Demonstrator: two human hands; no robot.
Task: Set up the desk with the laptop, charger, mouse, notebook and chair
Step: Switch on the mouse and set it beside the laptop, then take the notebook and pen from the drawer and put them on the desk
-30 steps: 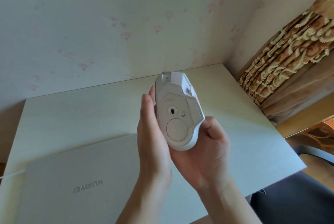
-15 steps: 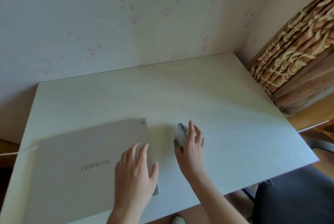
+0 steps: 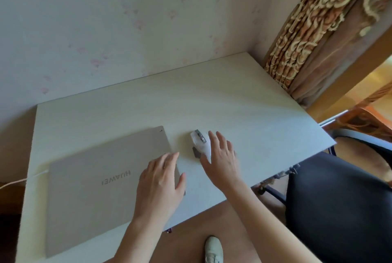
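Observation:
A closed silver laptop lies on the left half of the white desk, its logo facing away from me. Just right of it a white mouse sits upright on the desk. My right hand lies over the mouse's right side with the fingers spread, and the thumb touches its rear. My left hand rests flat on the laptop's near right corner, fingers apart. A white charger cable runs off the desk's left edge from the laptop. No notebook is in view.
A dark chair stands at the desk's right front corner. A patterned curtain hangs at the far right beside the wall. My shoe shows on the brown floor below the desk's front edge.
A second ago both hands held the mouse up, underside toward me. It now sits on the desk under my right hand, and my left hand has moved onto the laptop.

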